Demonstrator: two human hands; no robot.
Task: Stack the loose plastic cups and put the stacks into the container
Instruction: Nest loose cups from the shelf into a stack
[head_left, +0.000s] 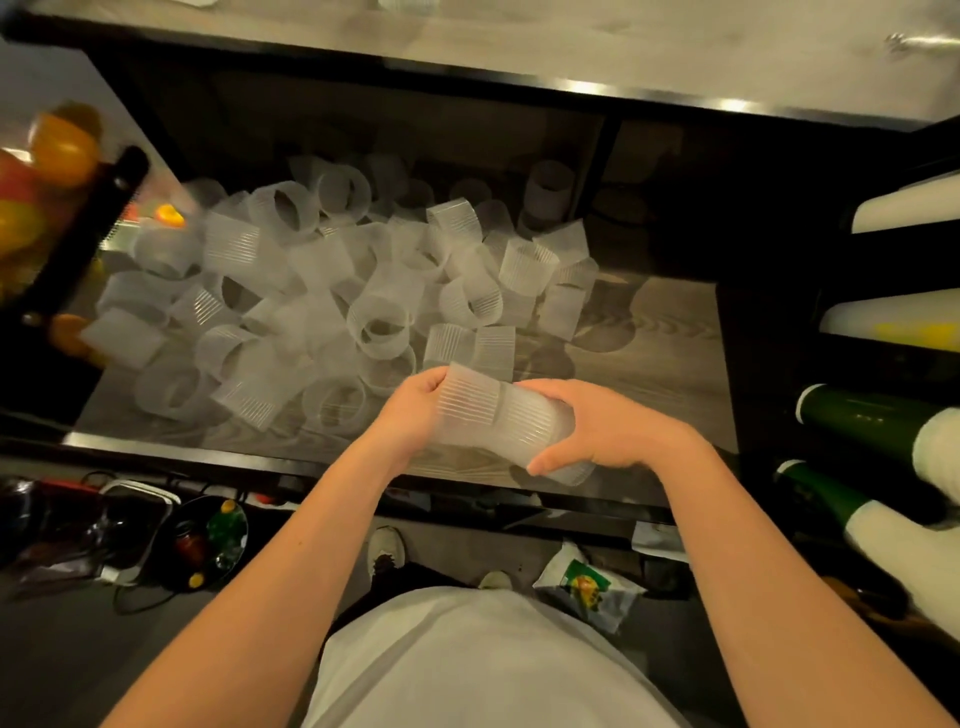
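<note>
Honestly, no writing is reading clearly; a green packet (589, 590) is lying on the floor, its print blurred; I am standing at a dark wood-grain shelf (654, 364) under a steel counter (519, 47); my left hand (410, 410) and right hand (608, 431) are each gripping a ribbed, frosted cup (498, 415), pressed together above the shelf's front edge; loose cups (311, 291) are lying heaped behind.

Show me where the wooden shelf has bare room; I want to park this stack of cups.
Bare wood shows along the wooden shelf's front edge left of the left hand, and at the right side beyond the right hand. The heap of loose translucent ribbed plastic cups crowds the left and middle.
</note>
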